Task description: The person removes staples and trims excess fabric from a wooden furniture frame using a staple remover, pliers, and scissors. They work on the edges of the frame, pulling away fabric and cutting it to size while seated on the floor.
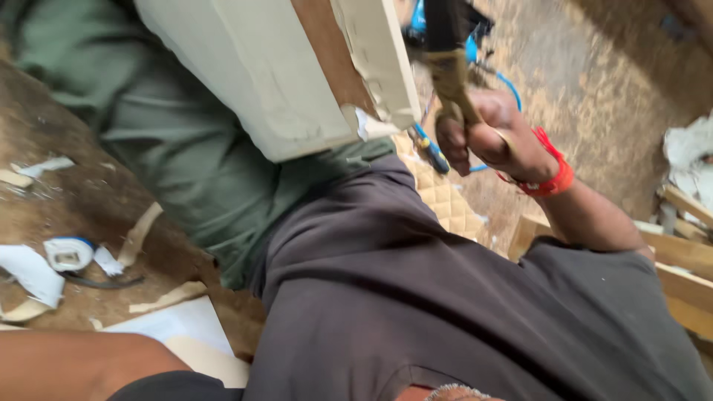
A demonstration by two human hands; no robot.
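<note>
Looking down over a dark grey-brown shirt (416, 297) that fills the lower middle of the view, with olive-green trousers (178, 141) stretching away to the upper left.

Large cream-painted wooden panel (275, 74) lies tilted across the thigh, upper centre. Brown bare strip on its upper face; paint chipped and flaking at its lower right corner.

Dirt floor (594, 82) beyond, strewn with pale shavings. Stacked timber offcuts (687, 252) at the right edge. Quilted tan cushion (442, 197) shows between the shirt and the floor, just below the panel's corner.

Right hand (486, 137) raised at upper centre-right, fingers wrapped tight in a fist round the tan wooden handle of a tool (449, 74), which rises blurred to the top edge, just right of the panel. Tool head not clear. Red wristband (553, 174) on that wrist. Blue cord (509, 85) loops on the floor behind the hand.

Left forearm (82, 364) crosses the bottom left corner; the left hand itself is out of frame.

Left ground: white tape measure (68, 254), torn white paper scraps (30, 275), curled wood strips (167, 297).
</note>
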